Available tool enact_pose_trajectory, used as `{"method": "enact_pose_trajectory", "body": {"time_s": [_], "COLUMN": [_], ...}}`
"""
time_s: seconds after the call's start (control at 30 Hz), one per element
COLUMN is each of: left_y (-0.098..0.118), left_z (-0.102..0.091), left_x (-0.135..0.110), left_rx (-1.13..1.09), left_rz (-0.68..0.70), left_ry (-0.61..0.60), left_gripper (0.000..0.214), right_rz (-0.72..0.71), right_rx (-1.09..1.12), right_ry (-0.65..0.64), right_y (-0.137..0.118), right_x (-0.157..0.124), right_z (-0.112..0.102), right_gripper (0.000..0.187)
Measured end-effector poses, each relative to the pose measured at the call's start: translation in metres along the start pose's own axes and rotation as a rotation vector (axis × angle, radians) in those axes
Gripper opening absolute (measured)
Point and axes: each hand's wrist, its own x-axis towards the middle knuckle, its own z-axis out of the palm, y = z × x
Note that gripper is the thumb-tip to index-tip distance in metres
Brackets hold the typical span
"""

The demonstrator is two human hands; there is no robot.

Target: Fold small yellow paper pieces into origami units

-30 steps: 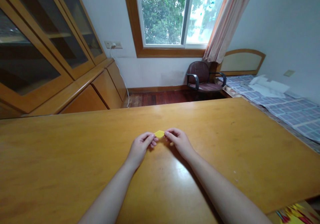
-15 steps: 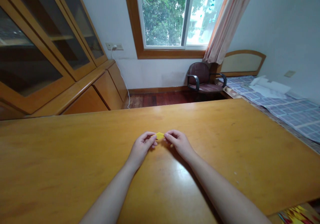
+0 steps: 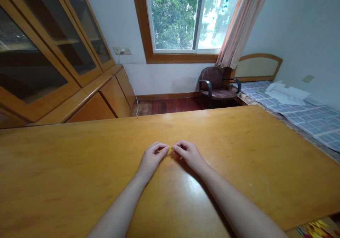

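My left hand (image 3: 152,158) and my right hand (image 3: 187,153) meet fingertip to fingertip over the middle of the wooden table (image 3: 79,167). Both are curled in a pinch on a small yellow folded paper (image 3: 170,148). Only a thin yellow sliver of it shows between the fingertips; the rest is hidden by my fingers. Both forearms reach in from the bottom edge of the view.
Coloured paper (image 3: 315,228) peeks out past the table's near right corner. Beyond the table stand a dark office chair (image 3: 216,84), a bed with a checked cover (image 3: 305,112) at the right, and glass-door wooden cabinets (image 3: 53,57) along the left wall.
The yellow paper showed as a flat diamond between my fingers a second ago. My fingertips have closed together over it, and now just a sliver is visible.
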Motion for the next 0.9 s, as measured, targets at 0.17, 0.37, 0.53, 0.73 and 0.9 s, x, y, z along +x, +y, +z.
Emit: {"method": "enact_pose_trajectory", "body": {"time_s": [0.17, 0.37, 0.53, 0.73, 0.9], "left_y": [0.0008, 0.0012, 0.0046, 0.0072, 0.0063], "left_z": [0.0, -0.0005, -0.0025, -0.0043, -0.0029], "left_x": [-0.0008, -0.003, -0.0019, -0.0024, -0.0013], "left_rx": [0.083, 0.176, 0.136, 0.07, 0.06], "left_rz": [0.052, 0.078, 0.057, 0.016, 0.002], "left_ry": [-0.017, -0.112, -0.077, -0.037, -0.053], "left_gripper": [0.02, 0.022, 0.025, 0.031, 0.031], "right_rz": [-0.035, -0.078, -0.076, -0.138, -0.137], "right_rx": [-0.021, -0.071, -0.042, -0.147, -0.147], "right_ry": [0.036, 0.086, 0.073, -0.005, -0.012], "right_y": [-0.0027, -0.0005, 0.0023, 0.0001, -0.0007], "right_x": [-0.0004, 0.0003, 0.0018, 0.0007, 0.0001], "right_z": [-0.0003, -0.0013, -0.0004, -0.0009, -0.0018], "right_gripper": [0.027, 0.026, 0.024, 0.018, 0.019]}}
